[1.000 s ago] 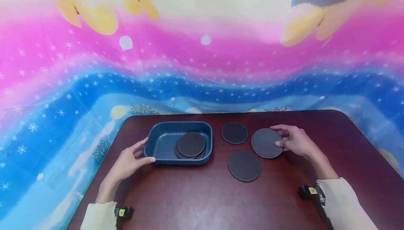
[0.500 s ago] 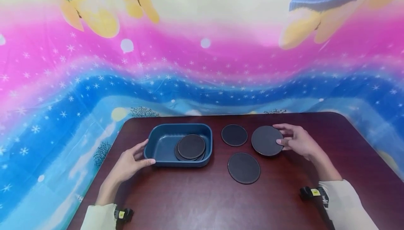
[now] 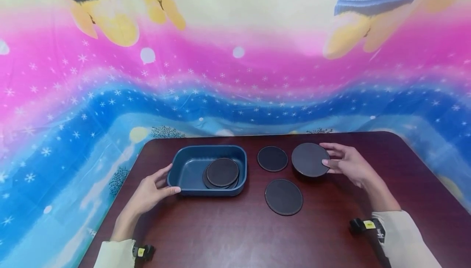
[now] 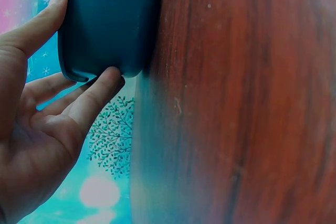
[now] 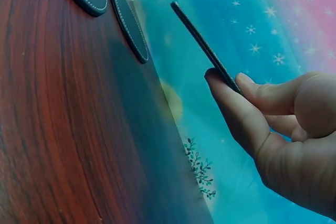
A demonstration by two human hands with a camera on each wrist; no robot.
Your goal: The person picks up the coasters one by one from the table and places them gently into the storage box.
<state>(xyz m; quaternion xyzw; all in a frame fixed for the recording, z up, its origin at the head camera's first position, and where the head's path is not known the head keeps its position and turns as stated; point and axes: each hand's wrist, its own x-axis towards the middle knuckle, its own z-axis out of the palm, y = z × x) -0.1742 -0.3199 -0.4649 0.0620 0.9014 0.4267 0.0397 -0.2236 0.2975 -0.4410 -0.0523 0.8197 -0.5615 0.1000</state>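
In the head view a dark blue rectangular container point(image 3: 209, 192) stands on the left of the table, with two stacked round coasters point(image 3: 222, 172) inside. My left hand point(image 3: 148, 191) holds its left end, thumb at the near side and fingers round the corner; the left wrist view shows fingertips touching the container wall point(image 4: 107, 19). My right hand point(image 3: 347, 164) pinches a dark round coaster point(image 3: 310, 159) between thumb and fingers. Seen edge-on in the right wrist view, that coaster point(image 5: 202, 43) is raised off the table.
Two more dark coasters lie flat on the reddish-brown table point(image 3: 228, 231): one coaster at the back point(image 3: 272, 159) and one nearer point(image 3: 283, 197), both between container and right hand. A colourful printed cloth point(image 3: 235, 76) hangs behind the table.
My right hand has lifted its coaster slightly off the table, now with a shadow gap beneath it. The left hand keeps its place at the container.
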